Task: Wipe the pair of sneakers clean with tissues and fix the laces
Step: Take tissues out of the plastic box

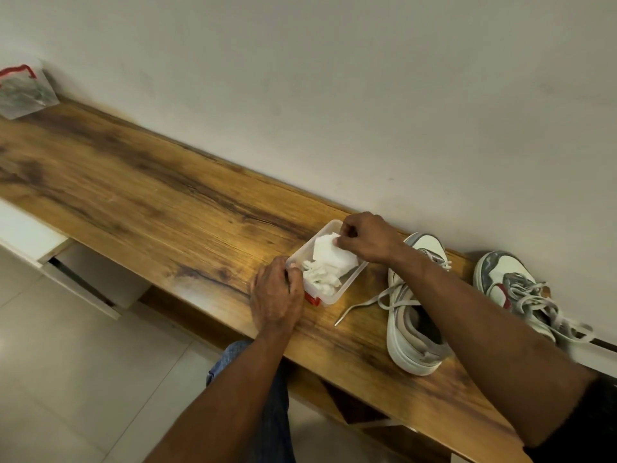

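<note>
— How far along are you with the sneakers?

— Barely begun, I judge; the near sneaker point(414, 315) stands on the tabletop point(150, 202) just right of the tissue box, its laces point(374, 304) loose and one end trailing across the wood; the far sneaker point(514, 289) sits farther right against the wall, its laces in a tangle; neither has a tissue on it, so wiping both and fixing both sets of laces is all left, as far as I can tell.

— And the tissues?

— They lie in a clear plastic box point(325, 297) between my hands, some folded flat, some crumpled; I'm at the stage of fetching one.

— What are your hands doing?

— My right hand point(365, 237) reaches over the near sneaker, fingers curled, pinching the top edge of the folded tissue point(329, 250); my left hand point(275, 297) curls round the box's near corner, thumb on the rim, steadying it; both forearms stretch forward from below.
</note>
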